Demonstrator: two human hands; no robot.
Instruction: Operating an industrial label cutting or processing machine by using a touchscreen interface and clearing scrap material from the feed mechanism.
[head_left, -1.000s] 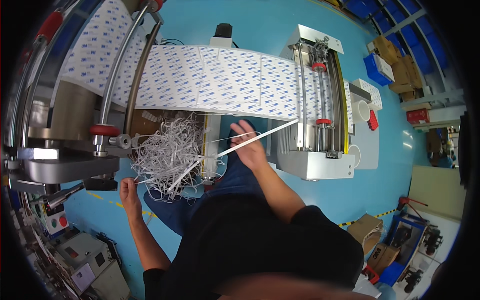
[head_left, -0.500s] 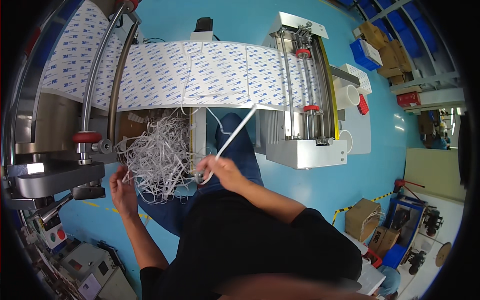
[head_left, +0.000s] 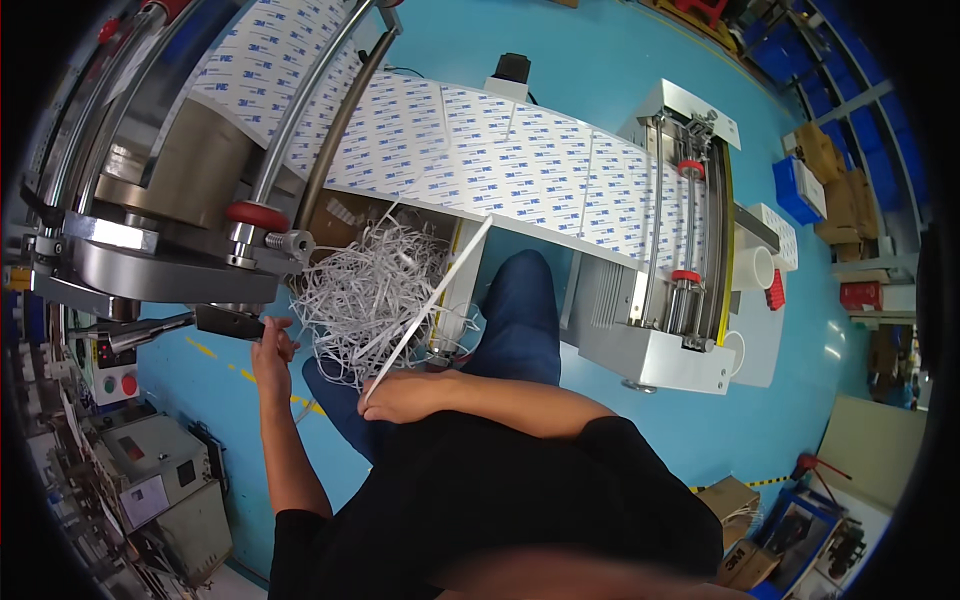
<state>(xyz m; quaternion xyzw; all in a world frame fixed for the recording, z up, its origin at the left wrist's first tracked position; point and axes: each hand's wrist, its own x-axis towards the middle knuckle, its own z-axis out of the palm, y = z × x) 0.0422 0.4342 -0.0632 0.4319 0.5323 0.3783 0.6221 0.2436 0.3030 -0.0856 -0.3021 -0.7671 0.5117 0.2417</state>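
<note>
My right hand [head_left: 395, 397] is closed on a narrow white strip [head_left: 432, 302] in front of my body. The strip runs taut and slanting from my fingers up to the near edge of the wide white sheet with blue print [head_left: 470, 150]. Beside it, a large tangle of white waste strips [head_left: 370, 300] fills the space under the sheet. My left hand [head_left: 272, 355] is by the end of a dark machine lever [head_left: 230, 322], its fingers loosely bent and apart. Whether they touch the lever I cannot tell.
At the left stands a machine with metal rollers and a red collar [head_left: 252, 213]. A slitting unit with rods [head_left: 660, 350] carries the sheet's right end. White cardboard cores [head_left: 757, 268] lie beyond it. Grey control boxes [head_left: 160, 460] stand at lower left.
The view has turned, shifting the machines right and down. My right hand has drawn the strip toward my body, left and down. My left hand has left the tangle's edge for the lever's end.
</note>
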